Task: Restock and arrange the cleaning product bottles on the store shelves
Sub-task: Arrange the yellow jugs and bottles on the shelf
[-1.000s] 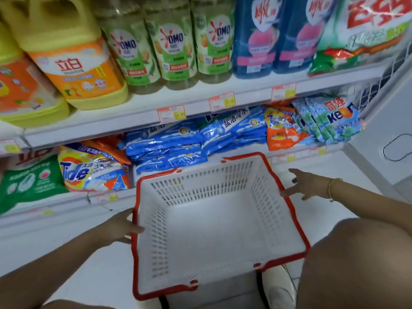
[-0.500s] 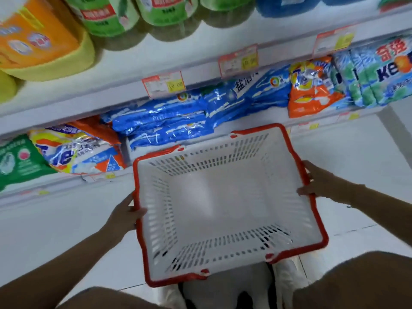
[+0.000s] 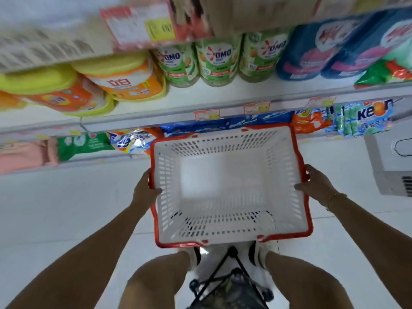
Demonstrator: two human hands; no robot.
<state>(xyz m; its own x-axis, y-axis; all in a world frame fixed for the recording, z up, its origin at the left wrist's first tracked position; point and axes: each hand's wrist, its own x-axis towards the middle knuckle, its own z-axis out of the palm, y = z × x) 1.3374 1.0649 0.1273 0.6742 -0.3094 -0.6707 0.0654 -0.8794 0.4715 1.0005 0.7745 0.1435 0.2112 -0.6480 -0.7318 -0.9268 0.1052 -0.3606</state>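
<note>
Fingers: both sets are clamped on the basket (image 3: 231,243). The left hand (image 3: 145,190) grips the red rim on its left side and the right hand (image 3: 316,186) grips the right side. Each thumb is hooked over onto the white inner wall, and the fingers under the rim are hidden.
Basket: held level above the floor, in front of the person's legs, with no bottles inside.
Bottles: beyond the basket's far edge and above it, upright on the shelf (image 3: 223,94). The green OMO bottles (image 3: 217,60) are straight ahead, the yellow jugs (image 3: 124,79) to their left and the blue bottles (image 3: 310,52) to their right.
Progress: I judge the restocking close to finished. The row of bottles looks full and faced forward, and the basket carries nothing to add. What is left is probably a last straightening and taking the basket away.
Shelves: white boards with price tags (image 3: 207,114) on the front edge. Just behind the basket's far rim, a lower shelf holds flat powder bags (image 3: 223,126). Anything above the bottle shelf is too blurred to read, though it is perhaps a large price card.
Room: a pale tiled floor (image 3: 66,208) lies around the basket. A black wire frame (image 3: 225,277) stands below its near rim, between the feet. A white unit (image 3: 388,166) stands to the basket's right.
</note>
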